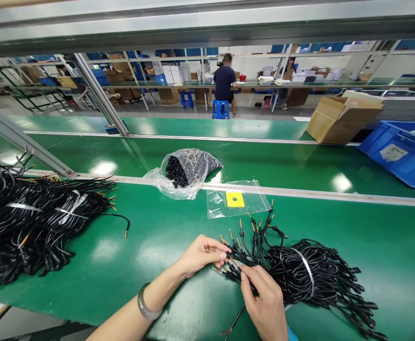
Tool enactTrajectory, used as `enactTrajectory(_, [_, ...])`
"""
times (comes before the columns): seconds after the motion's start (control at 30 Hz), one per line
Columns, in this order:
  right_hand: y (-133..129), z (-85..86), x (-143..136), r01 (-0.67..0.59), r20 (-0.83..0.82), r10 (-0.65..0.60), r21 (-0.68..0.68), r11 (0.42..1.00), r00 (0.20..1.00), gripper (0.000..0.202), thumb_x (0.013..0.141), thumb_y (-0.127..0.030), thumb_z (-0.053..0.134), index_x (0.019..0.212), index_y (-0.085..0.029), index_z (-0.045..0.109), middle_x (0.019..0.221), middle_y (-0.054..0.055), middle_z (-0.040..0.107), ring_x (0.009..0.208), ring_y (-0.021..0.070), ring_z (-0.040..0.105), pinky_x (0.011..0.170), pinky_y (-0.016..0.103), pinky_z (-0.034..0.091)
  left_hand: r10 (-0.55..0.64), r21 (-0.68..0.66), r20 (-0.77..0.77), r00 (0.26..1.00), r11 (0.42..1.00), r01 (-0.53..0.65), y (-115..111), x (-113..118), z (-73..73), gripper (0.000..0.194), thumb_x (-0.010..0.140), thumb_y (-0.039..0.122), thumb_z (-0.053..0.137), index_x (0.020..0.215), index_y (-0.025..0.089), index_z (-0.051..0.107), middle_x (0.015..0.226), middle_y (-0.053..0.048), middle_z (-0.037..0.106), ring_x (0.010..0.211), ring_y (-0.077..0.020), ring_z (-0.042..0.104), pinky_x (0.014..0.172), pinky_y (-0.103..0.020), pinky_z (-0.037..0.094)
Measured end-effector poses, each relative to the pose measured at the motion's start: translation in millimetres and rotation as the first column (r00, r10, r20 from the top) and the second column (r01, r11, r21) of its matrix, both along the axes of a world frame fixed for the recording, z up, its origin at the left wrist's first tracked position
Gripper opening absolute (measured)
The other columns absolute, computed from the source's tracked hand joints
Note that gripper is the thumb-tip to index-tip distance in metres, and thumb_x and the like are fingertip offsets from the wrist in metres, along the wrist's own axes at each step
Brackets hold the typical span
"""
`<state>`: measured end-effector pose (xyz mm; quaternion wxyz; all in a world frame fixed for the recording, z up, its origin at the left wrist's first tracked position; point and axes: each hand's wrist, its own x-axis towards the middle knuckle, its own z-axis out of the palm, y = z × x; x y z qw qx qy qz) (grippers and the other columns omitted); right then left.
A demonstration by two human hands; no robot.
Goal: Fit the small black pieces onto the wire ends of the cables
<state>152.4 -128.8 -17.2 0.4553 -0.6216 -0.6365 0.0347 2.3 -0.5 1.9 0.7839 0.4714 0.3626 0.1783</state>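
Note:
My left hand [204, 255] pinches a small black sleeve-like part [228, 255] between thumb and fingertips. Just to its right, my right hand [265, 299] grips a black cable close to its end, where a bare red wire [234, 262] points toward that part. Whether the wire enters the part is too small to tell. Both hands are over the left end of a black cable bundle [292, 272], tied with a white band [305, 267]. Several of its cables carry similar black parts near their stripped yellow and red wire ends.
A larger heap of black cables [33, 222] lies at left. Beyond my hands are a clear bag of small black parts [193, 166] and a zip bag [255, 201] with a yellow square. A carton [335, 121] and blue bin [402, 151] stand right. A person [224, 80] sits far back.

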Motion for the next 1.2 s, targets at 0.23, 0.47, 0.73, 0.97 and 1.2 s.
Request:
enactTrajectory(0.23, [0.2, 3.8, -0.2, 0.000, 0.002, 0.000, -0.014, 1.000, 1.000, 0.020, 0.091, -0.018, 0.045, 0.091, -0.017, 0.064, 0.069, 0.003, 0.058, 0.062, 0.0132, 0.057, 0.058, 0.024, 0.047, 0.002, 0.146, 0.002, 1.000, 0.989, -0.003, 0.6, -3.1, -1.2, 0.037, 0.059, 0.036, 0.084, 0.085, 0.011, 0.076, 0.069, -0.005, 0.072, 0.056, -0.0097, 0.059, 0.058, -0.020, 0.047])
enactTrajectory(0.47, [-1.0, 1.9, 1.6, -0.035, 0.012, 0.035, 0.000, 0.999, 0.999, 0.019, 0.090, -0.016, 0.046, 0.092, -0.018, 0.065, 0.070, 0.003, 0.059, 0.064, 0.0137, 0.058, 0.059, 0.025, 0.048, -0.003, 0.327, -0.068, 0.998, 0.945, 0.026, -1.5, -4.0, -5.5, 0.039, 0.066, 0.041, 0.077, 0.092, 0.012, 0.075, 0.081, -0.010, 0.073, 0.066, -0.0159, 0.064, 0.063, -0.024, 0.049])
enactTrajectory(0.73, [-2.0, -3.0, 1.9, -0.037, 0.032, 0.038, -0.013, 0.999, 0.999, 0.019, 0.091, -0.015, 0.046, 0.097, -0.017, 0.064, 0.073, 0.004, 0.060, 0.067, 0.0142, 0.058, 0.062, 0.026, 0.048, -0.035, 0.558, -0.134, 0.990, 0.823, 0.104, 0.4, -6.8, -0.2, 0.027, 0.075, 0.033, 0.070, 0.093, 0.014, 0.076, 0.084, -0.010, 0.072, 0.064, -0.0139, 0.061, 0.055, -0.020, 0.044])
enactTrajectory(0.97, [-2.3, -2.8, 3.5, -0.058, 0.046, 0.059, -0.023, 0.998, 0.997, 0.020, 0.091, -0.016, 0.046, 0.100, -0.018, 0.064, 0.077, 0.005, 0.062, 0.070, 0.0149, 0.060, 0.064, 0.027, 0.050, -0.053, 0.558, -0.137, 0.989, 0.821, 0.121, -5.6, -4.1, -5.0, 0.024, 0.073, 0.033, 0.072, 0.088, 0.014, 0.077, 0.082, -0.010, 0.074, 0.064, -0.0159, 0.066, 0.058, -0.021, 0.049])
enactTrajectory(1.2, [-3.8, -2.3, 5.1, -0.054, 0.052, 0.052, 0.028, 0.998, 0.997, 0.012, 0.090, -0.017, 0.049, 0.093, -0.018, 0.061, 0.075, 0.003, 0.062, 0.068, 0.0138, 0.060, 0.063, 0.027, 0.048, -0.114, 0.597, -0.132, 0.985, 0.784, 0.171, -8.9, -2.2, -3.3, 0.026, 0.074, 0.034, 0.073, 0.088, 0.013, 0.075, 0.079, -0.009, 0.074, 0.069, -0.0163, 0.068, 0.063, -0.022, 0.051])
